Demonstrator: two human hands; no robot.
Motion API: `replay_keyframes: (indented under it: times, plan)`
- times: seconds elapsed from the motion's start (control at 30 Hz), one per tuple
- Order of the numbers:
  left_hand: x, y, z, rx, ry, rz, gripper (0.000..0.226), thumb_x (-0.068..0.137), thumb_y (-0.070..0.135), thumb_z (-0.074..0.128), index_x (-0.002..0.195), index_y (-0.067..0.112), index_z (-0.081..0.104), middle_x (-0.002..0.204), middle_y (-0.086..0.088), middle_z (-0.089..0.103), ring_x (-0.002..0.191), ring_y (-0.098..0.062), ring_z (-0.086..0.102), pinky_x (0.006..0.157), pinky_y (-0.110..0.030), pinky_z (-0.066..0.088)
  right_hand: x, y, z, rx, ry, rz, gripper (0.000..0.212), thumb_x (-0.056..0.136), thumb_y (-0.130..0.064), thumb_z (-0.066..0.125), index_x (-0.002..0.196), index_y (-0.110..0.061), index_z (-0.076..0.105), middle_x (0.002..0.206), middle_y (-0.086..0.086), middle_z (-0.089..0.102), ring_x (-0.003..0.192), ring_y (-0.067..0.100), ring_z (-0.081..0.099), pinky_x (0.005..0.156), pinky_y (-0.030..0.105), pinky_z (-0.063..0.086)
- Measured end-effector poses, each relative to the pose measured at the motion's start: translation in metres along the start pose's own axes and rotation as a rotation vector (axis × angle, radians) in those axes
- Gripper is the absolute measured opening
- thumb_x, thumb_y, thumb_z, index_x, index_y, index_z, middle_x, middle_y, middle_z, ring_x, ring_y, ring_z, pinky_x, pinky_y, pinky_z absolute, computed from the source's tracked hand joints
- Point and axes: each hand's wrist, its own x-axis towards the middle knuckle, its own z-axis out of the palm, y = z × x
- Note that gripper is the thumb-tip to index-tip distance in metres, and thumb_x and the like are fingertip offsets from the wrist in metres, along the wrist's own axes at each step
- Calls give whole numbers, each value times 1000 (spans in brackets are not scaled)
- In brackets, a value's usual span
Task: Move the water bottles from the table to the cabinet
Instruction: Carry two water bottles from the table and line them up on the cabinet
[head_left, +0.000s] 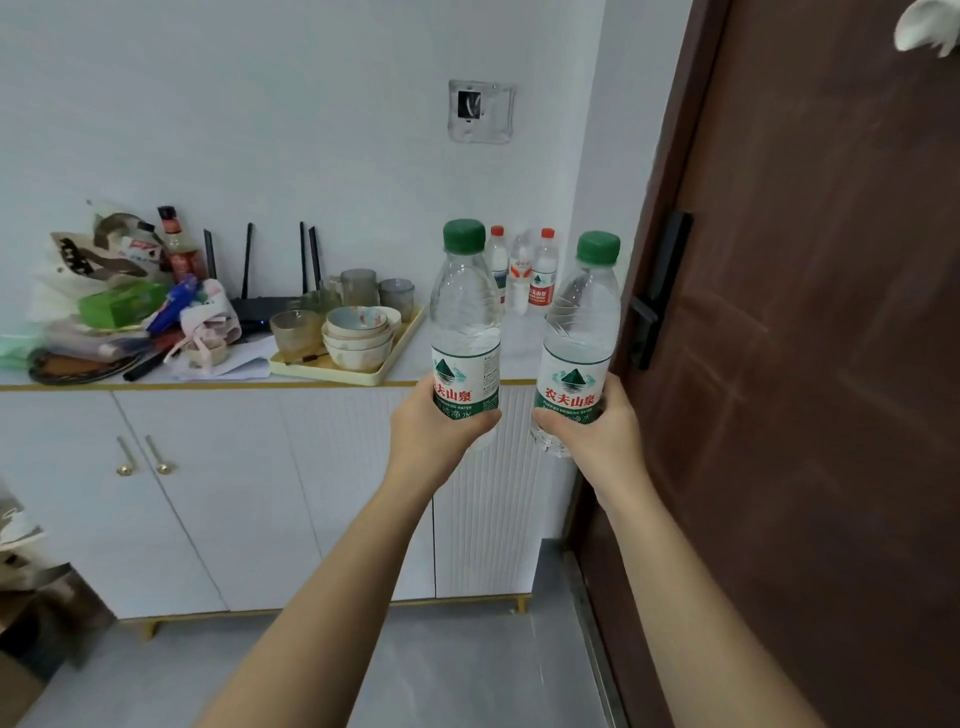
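While upright before the cabinet (260, 467), left bottle (465, 322) clamped in left hand (436, 426), right bottle (579, 338) clamped in right hand (597, 426)

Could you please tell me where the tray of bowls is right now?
The pale yellow tray sits on the white cabinet top, left of the red-capped bottles and right of the black router.

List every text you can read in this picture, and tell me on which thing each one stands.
"农夫山泉": label of the bottle in the left hand.
"农夫山泉": label of the bottle in the right hand.
Small print below both names: too blurred to read.
Red-capped bottles on the cabinet: labels too small.
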Motion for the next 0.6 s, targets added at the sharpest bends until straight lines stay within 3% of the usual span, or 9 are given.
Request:
replay_keyframes:
  times: [0.13, 0.27, 0.47, 0.6]
  plan:
    - [62, -9, 33, 9, 13, -3, 47, 65, 27, 85, 106, 24, 61, 94, 14, 68, 86, 1, 64, 63, -11, 48, 72, 21, 10, -27, -22, 9, 58, 64, -14, 90, 107, -35, 57, 99, -15, 70, 92, 2, 68, 73, 19, 52]
    - [110, -25, 62, 15, 11, -21, 48, 66, 27, 84, 108, 21, 61, 93, 13, 68, 85, 0, 64, 63, -13, 48, 128, 41, 20, -72, -22, -1, 54, 61, -17, 90, 92, -41, 53, 92, -22, 66, 92, 1, 66, 73, 20, 51]
    - [182, -51, 101, 56, -27, -24, 50, 66, 28, 83, 110, 21, 59, 95, 10, 68, 89, -6, 65, 72, -26, 55, 197, 79, 33, -115, -2, 26, 57, 60, -19, 91, 95, -39, 51, 93, -20, 65, 96, 13, 67, 83, 33, 55]
    - [234, -78, 128, 75, -57, -49, 51, 66, 26, 84, 110, 19, 58, 97, 9, 67, 89, -8, 63, 70, -21, 51, 245, 108, 48, -120, 25, 66, 60, 61, -15, 90, 104, -32, 53, 94, -15, 66, 96, 17, 68, 86, 38, 56]
